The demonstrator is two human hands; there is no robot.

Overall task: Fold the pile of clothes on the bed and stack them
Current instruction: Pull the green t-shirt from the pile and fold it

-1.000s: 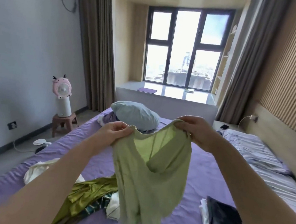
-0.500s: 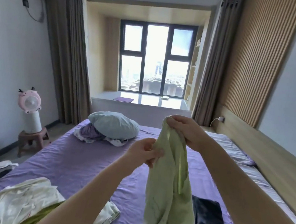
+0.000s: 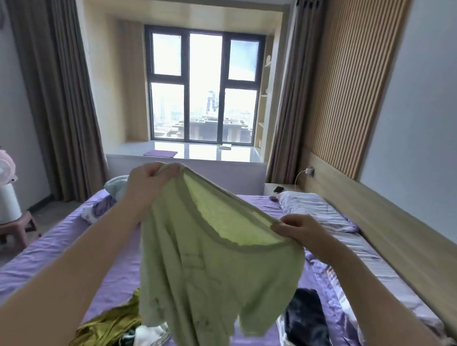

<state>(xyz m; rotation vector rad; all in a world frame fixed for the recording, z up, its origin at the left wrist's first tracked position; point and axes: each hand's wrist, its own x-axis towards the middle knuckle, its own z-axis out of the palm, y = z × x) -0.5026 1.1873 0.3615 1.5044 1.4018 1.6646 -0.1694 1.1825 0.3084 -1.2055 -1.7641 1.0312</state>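
left hand (image 3: 147,181) and right hand (image 3: 297,232) each pinch the neckline of a pale green shirt (image 3: 211,272), fingers curled on the hem. the shirt hangs above the purple bed (image 3: 53,247), over the unfolded pile (image 3: 117,333) and beside a folded stack (image 3: 306,336).

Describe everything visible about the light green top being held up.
The light green top is a thin, soft-looking knit garment with a wide, grey-edged neckline stretched open between both hands. The left hand grips one side of the neckline high up; the right hand pinches the other side lower, so the opening slants. Light shines through the back layer. The body hangs loose and wrinkled above the purple bed, a short sleeve dangling at the right. Its hem runs out of view.
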